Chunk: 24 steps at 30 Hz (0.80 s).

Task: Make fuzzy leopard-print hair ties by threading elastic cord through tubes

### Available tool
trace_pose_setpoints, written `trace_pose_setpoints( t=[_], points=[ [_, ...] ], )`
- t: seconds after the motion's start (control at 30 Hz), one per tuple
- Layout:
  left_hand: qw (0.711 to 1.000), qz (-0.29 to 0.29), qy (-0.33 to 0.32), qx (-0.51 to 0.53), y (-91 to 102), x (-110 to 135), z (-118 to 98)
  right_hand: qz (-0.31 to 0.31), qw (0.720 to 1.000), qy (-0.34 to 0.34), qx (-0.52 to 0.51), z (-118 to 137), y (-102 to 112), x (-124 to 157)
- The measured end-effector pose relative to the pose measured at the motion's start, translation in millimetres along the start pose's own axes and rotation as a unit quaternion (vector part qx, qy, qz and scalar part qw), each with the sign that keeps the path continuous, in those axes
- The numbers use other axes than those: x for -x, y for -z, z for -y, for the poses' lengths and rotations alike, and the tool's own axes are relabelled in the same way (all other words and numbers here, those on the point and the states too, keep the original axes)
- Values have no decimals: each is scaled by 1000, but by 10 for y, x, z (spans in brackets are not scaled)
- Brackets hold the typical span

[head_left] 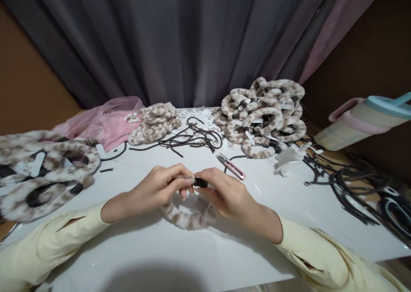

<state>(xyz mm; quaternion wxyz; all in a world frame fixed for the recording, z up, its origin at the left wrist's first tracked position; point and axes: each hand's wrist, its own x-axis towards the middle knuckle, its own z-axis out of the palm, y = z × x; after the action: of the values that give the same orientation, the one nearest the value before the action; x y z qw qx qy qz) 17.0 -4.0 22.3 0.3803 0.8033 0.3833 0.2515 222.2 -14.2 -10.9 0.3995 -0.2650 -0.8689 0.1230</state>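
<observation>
My left hand [160, 189] and my right hand [226, 193] meet at the middle of the white table [160, 249]. Both pinch the top of a fuzzy leopard-print hair tie [188, 218], whose loop hangs below my fingers onto the table. A small black piece [201, 182] sits on the tie between my fingertips, mostly under my right thumb. Both sleeves are pale yellow.
Piles of finished fuzzy ties lie at the left [41, 172], the back middle [156, 121] and the back right [265, 112]. Black elastic cords [192, 138] and thread snips [231, 165] lie behind my hands. More cords [353, 185], a pink bag [105, 120] and a jug [362, 120] border the table.
</observation>
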Motion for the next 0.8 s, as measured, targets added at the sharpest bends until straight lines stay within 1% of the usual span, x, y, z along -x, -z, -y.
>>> trace_pose_setpoints(
  t=[0.1,0.17,0.3,0.43,0.5,0.57,0.63,0.67,0.7,0.73,0.8],
  points=[
    [989,28,94,112,-14,-27,-32,8,990,96,103,-18,0,20],
    [977,46,129,163,-14,-38,-32,17,979,137,149,-13,17,15],
    [958,77,149,233,-16,-35,-22,35,969,162,185,7,40,11],
    [946,90,159,267,-31,-25,-43,15,969,153,195,22,17,43],
    [946,93,152,273,-35,-27,-51,-13,981,125,149,28,5,54],
    [948,93,130,275,-32,-32,-43,-36,995,75,57,35,2,46],
    [958,89,99,256,-23,-35,-18,-41,998,-16,-49,43,9,22],
    [965,83,85,234,-18,-35,-1,-35,991,-72,-107,46,14,6],
    [973,75,71,204,-13,-32,18,-27,976,-131,-171,49,19,-11],
    [982,65,56,167,-10,-29,38,-18,953,-184,-241,50,23,-28],
    [995,43,15,86,-8,-20,75,-4,888,-262,-379,50,28,-56]
  ],
)
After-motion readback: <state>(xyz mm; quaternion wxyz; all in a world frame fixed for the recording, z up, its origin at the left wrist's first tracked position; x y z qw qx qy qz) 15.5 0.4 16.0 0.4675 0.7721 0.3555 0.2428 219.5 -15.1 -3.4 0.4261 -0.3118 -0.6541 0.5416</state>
